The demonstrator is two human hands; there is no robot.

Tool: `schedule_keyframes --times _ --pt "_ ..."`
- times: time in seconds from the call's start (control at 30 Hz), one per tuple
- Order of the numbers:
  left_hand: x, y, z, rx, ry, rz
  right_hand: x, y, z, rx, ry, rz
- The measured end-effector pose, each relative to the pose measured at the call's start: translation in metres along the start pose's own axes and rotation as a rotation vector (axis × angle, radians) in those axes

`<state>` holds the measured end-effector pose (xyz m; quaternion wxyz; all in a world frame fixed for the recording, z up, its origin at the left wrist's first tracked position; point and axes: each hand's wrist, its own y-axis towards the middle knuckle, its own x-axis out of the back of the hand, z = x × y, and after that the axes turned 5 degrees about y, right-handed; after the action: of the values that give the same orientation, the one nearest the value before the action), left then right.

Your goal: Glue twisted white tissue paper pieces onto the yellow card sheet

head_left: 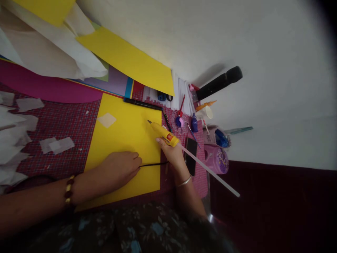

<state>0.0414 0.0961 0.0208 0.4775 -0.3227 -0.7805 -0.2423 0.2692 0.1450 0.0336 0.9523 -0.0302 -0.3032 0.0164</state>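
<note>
My right hand [172, 154] grips a yellow hot glue gun [164, 134] over the right side of a yellow paper sheet [126, 137]. The gun's dark nozzle points to the upper left, and a long whitish glue stick [210, 171] sticks out of its back. My left hand [122, 167] is above the lower part of the sheet, fingers curled around the black cord [152, 164], which runs across toward my right wrist. A small cream paper diamond [106, 120] lies on the sheet's upper left. Along its top edge rests a black marker [143, 103].
Paint pots [179, 122] with brushes, a purple bottle [194, 123] and a dark phone [191, 156] sit to the right. Beyond are a pink container [217, 160] and a tall black object [219, 84]. White paper scraps [56, 144] and coloured sheets [131, 63] lie left and behind.
</note>
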Motion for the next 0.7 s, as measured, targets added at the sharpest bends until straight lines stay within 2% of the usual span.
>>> schedule_keyframes --times 0.13,0.33,0.7 --pt "-0.0003 0.0002 -0.0002 0.009 0.027 0.027 0.0001 -0.0002 0.0006 -0.024 0.028 0.023" --pt "-0.0002 -0.0004 0.0000 0.025 0.006 0.046 0.0000 -0.0009 0.0075 0.018 0.049 -0.001" --pt "0.0031 0.0002 -0.0007 0.049 -0.004 0.160 -0.0026 0.0029 0.0016 -0.076 0.131 -0.026"
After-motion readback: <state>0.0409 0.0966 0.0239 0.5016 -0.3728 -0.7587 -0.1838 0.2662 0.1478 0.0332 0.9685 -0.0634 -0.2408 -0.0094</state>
